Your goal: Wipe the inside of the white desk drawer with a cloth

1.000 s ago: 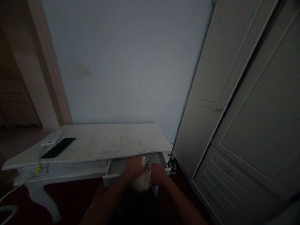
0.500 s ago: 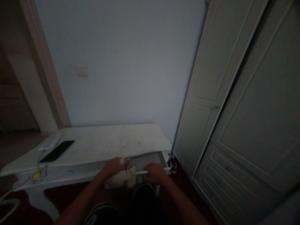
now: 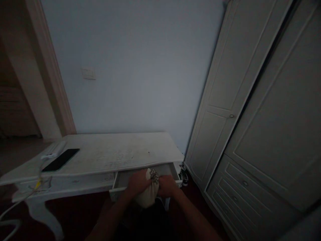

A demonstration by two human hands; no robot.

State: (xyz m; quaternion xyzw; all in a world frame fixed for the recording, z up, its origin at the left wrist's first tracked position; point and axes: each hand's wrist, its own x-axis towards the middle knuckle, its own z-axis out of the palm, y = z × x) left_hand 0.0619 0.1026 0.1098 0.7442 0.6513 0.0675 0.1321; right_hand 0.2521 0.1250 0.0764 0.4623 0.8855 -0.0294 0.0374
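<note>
A cream cloth bag, gathered at the neck with a dark pattern at its top, hangs between my two hands over the open drawer. My left hand is closed around the bag's left side near the neck. On the other side, my right hand has its fingers closed at the bag's neck; the fingertips are partly hidden. The pulled-out drawer lies beneath and behind both hands, its inside partly covered by them.
The drawer belongs to a worn white desk against the wall. A dark phone and a white power strip with a cable lie at its left end. Shoes stand on the floor beside a tall white wardrobe.
My left hand has brought the bag rightward and slightly up. My right hand has let go of the drawer's front edge and now grips the bag.
</note>
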